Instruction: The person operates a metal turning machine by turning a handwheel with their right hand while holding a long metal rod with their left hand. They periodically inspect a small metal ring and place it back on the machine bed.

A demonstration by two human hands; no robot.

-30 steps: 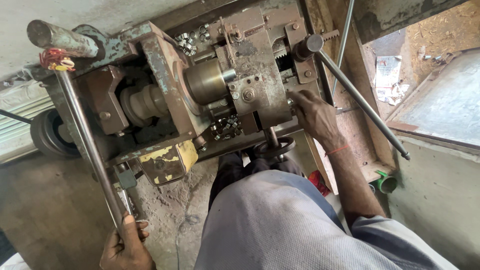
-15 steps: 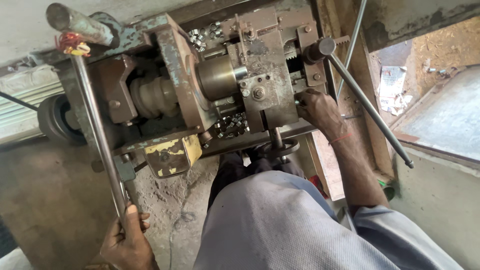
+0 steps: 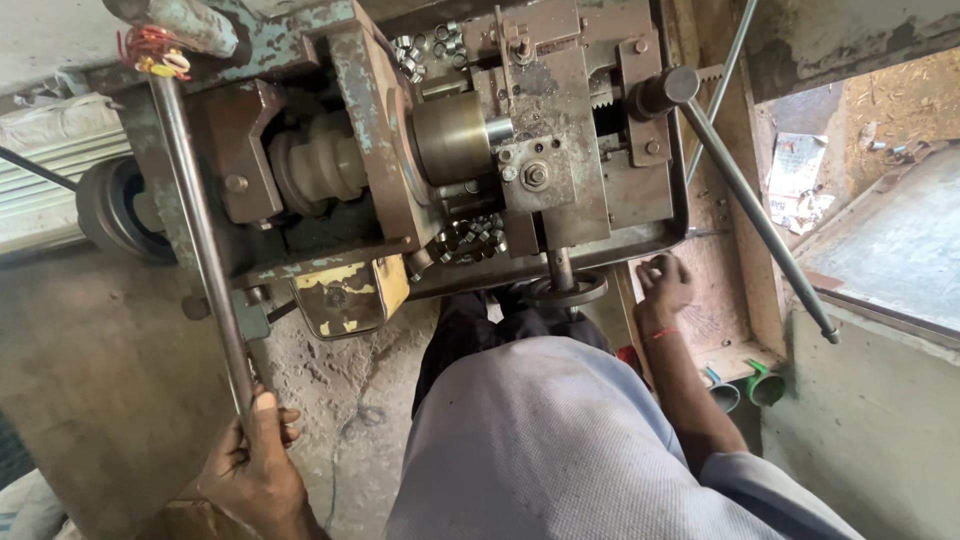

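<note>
Head view, looking down: we saw old metal lathe-like machine (image 3: 450, 150), paint worn, small metal pieces (image 3: 470, 238) heaped in tray under brass-coloured cylinder (image 3: 452, 137). Left hand (image 3: 258, 465) at bottom left, grip clenched round lower end of long steel lever (image 3: 200, 240) running up machine's left side. Right hand (image 3: 662, 285) just below machine's right edge, near small handwheel (image 3: 567, 291); fingers curled, grip holding nothing that we could see. Second long lever (image 3: 755, 205) slanted to right. Green cups (image 3: 765, 385) on floor beside right forearm.
</note>
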